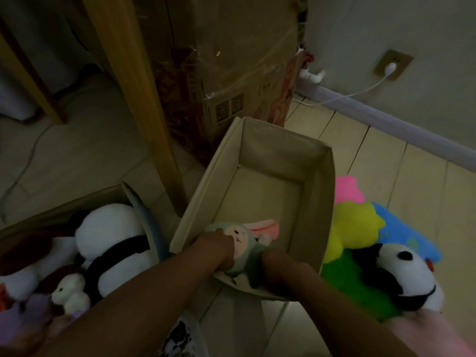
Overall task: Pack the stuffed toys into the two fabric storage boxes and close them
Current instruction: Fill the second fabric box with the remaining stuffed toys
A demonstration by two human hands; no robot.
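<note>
A beige fabric storage box stands open in the middle of the floor. At its near end lies a small bunny toy with a pink face, pink ears and a grey-green suit. My left hand grips the toy's head side. My right hand holds its body at the box's near wall. A second fabric box at the left holds a big panda toy, a small white plush and other toys. On the right floor lie a panda toy and a multicoloured plush.
A tall taped cardboard carton stands just behind the middle box. A wooden furniture leg rises between the two boxes. A wall socket with a white plug and cable is at the back right, above the skirting.
</note>
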